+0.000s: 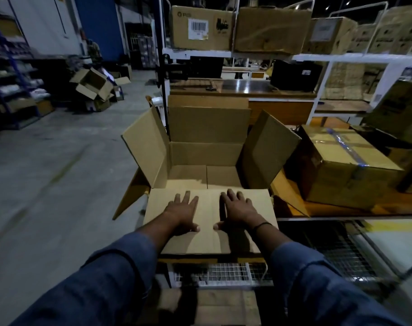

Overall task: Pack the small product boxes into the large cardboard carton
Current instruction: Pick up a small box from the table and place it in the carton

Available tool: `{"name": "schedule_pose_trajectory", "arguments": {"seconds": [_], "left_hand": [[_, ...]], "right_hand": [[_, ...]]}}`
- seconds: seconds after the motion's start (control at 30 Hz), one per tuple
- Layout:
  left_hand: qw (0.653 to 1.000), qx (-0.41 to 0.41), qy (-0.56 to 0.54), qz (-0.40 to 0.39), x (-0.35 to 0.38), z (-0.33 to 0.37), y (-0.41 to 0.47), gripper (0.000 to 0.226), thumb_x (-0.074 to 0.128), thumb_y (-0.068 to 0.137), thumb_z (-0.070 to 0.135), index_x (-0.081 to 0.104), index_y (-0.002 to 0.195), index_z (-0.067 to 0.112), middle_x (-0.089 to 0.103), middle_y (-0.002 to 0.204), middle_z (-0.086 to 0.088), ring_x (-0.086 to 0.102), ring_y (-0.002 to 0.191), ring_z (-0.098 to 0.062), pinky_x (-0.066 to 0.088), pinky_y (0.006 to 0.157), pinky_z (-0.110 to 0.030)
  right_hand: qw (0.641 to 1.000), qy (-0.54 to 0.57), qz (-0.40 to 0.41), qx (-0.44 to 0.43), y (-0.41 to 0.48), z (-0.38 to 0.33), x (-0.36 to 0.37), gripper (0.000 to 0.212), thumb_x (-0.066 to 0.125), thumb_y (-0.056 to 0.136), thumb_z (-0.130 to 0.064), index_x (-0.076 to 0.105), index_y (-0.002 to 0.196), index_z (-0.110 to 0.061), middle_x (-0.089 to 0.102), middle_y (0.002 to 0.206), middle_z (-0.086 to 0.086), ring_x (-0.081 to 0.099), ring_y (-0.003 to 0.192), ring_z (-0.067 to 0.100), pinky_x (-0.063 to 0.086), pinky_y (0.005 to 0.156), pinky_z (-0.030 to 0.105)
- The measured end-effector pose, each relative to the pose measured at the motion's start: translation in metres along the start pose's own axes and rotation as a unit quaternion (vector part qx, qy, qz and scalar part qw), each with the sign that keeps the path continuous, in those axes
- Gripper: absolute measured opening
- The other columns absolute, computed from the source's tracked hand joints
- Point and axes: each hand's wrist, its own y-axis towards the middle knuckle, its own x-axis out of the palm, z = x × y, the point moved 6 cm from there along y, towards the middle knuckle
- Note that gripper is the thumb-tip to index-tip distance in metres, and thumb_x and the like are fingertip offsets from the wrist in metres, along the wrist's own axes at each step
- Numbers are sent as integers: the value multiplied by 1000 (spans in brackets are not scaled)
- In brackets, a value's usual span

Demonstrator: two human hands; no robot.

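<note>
Left hand (182,212): palm down, fingers spread and straight, thumb out toward the other hand; pressed flat on the near flap (209,241), nothing gripped.
Right hand (236,210): same pose, flat and spread on the flap, just beside the left hand, thumbs near but apart; dark band (261,225) at the wrist.
Near flap: folded out toward the person, lies under both palms, its free edge behind the wrists.
Carton (206,152): open, mouth directly ahead of the fingertips; floor seam visible inside, running away from the gap between the hands.
Left flap (145,147): stands up and leans outward, ahead and left of the left hand.
Right flap (268,147): stands up and leans outward, ahead and right of the right hand.
Far flap (208,123): upright, straight beyond both hands, across the mouth.
Sealed box (348,170): right of the right hand, past the right flap; blue tape (348,147) across its top.
Wire mesh (223,275): below the wrists, under the near flap's edge.
Sleeves (111,267): blue, pushed up short of the wrists.
Shelf boxes (201,27): high above and beyond the hands; one bears a barcode label.
Floor pile (93,84): open boxes, far off to the left of the left hand.
</note>
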Motion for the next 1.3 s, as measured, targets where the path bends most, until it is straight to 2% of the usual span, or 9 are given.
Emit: {"name": "schedule_pose_trajectory", "arguments": {"seconds": [0.17,0.23,0.3,0.4,0.53,0.7,0.97,1.17,1.3], "left_hand": [[999,8,3,34,-7,-8,24,127,81,80,55,-9,165,23,-9,173,-9,-3,157,-44,15,126,-56],[998,17,0,57,-10,-12,34,130,84,75,55,-3,165,24,5,173,-9,7,157,-42,17,126,-55],[996,30,16,83,-16,-15,43,129,86,69,57,6,165,23,25,167,-8,27,149,-38,25,123,-53],[994,51,32,95,-23,-18,56,120,88,64,60,24,158,25,43,152,-6,43,134,-33,35,113,-49],[991,58,45,108,-19,-21,68,109,90,57,61,34,146,28,53,141,-5,49,124,-31,38,104,-48],[982,40,54,177,-4,-19,69,100,90,59,60,37,138,28,52,134,-3,49,119,-28,37,101,-46],[973,23,59,221,-1,-18,71,94,89,61,56,38,134,27,50,129,-4,49,114,-28,37,96,-46],[977,8,54,207,1,-16,69,98,89,62,55,35,140,27,48,134,-5,47,120,-28,34,104,-47],[982,-3,50,183,7,-14,63,119,85,71,57,14,159,23,33,155,-10,33,142,-34,14,123,-54]], "right_hand": [[999,-29,-11,8,21,3,3,147,84,61,-74,-7,164,-23,-10,173,10,-10,156,45,1,123,68],[999,-41,-14,6,31,2,2,152,86,57,-74,-9,164,-23,-5,173,12,-7,156,48,0,122,70],[998,-64,-9,2,41,-2,0,153,88,55,-73,-7,164,-22,10,169,15,6,154,50,2,121,72],[996,-91,-3,-8,55,-8,-4,141,89,56,-69,8,159,-18,27,158,16,26,145,48,11,119,72],[994,-107,25,-22,59,-12,-5,114,88,60,-64,26,144,-17,41,141,12,40,132,40,25,114,64],[984,-131,119,-31,51,-11,11,109,80,68,-65,24,148,-16,40,138,12,41,125,36,25,114,60],[985,-117,123,-15,57,-9,16,108,77,75,-59,16,154,-16,32,147,15,32,136,39,15,120,63],[985,-108,136,-20,54,-10,17,112,81,67,-61,20,150,-18,37,142,13,36,131,37,17,118,62],[985,-94,140,-36,46,-10,13,114,79,69,-63,17,154,-19,36,147,12,34,136,37,11,122,61]]}}
